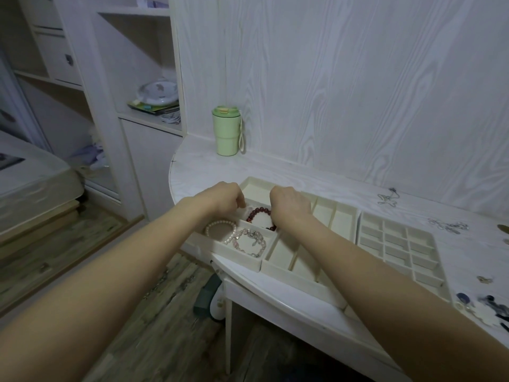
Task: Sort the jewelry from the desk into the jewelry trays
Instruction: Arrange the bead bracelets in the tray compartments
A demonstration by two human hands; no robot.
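Your left hand [224,198] and right hand [289,205] sit either side of the dark red bead bracelet [260,216] in the tray compartment [254,188] — fingers curled down at its rim, actual grip hidden — so the loop lies between them, slightly nearer your right.

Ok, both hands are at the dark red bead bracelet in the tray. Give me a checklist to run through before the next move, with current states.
1. Dark red bead bracelet lies inside a compartment of the bracelet tray: ok.
2. Left hand grip on it: cannot tell, fingertips hidden.
3. Right hand grip on it: cannot tell, fingers curl down at its edge.
4. Pearl bracelet and pink crystal bracelet settled in the near compartment: ok.
5. Divided tray has free cells: ok.
6. Desk jewelry all sorted: not ok, silver chains are still out on the desk.
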